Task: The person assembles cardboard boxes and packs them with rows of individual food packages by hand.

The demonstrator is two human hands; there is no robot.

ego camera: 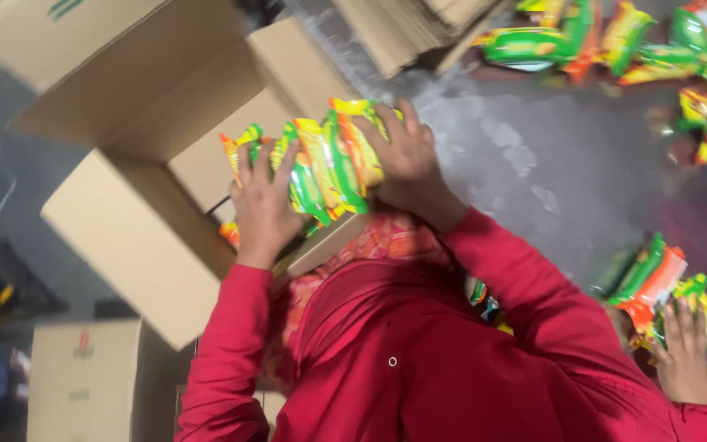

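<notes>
An open cardboard box (141, 237) sits on the left. The left hand (262, 205) and the right hand (407, 160) squeeze a row of green and yellow packets (321, 160) between them, held tight over the box. More packets (656, 45) lie far right.

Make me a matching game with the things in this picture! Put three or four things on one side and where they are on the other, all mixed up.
Things:
1. stack of packets
2. open cardboard box
3. loose packets
4. another person's hand

Places:
A. bottom right corner
B. pressed between the left hand and right hand
C. scattered along the top right
D. left of the hands, tipped over

Pairs: 1-B, 2-D, 3-C, 4-A
</notes>
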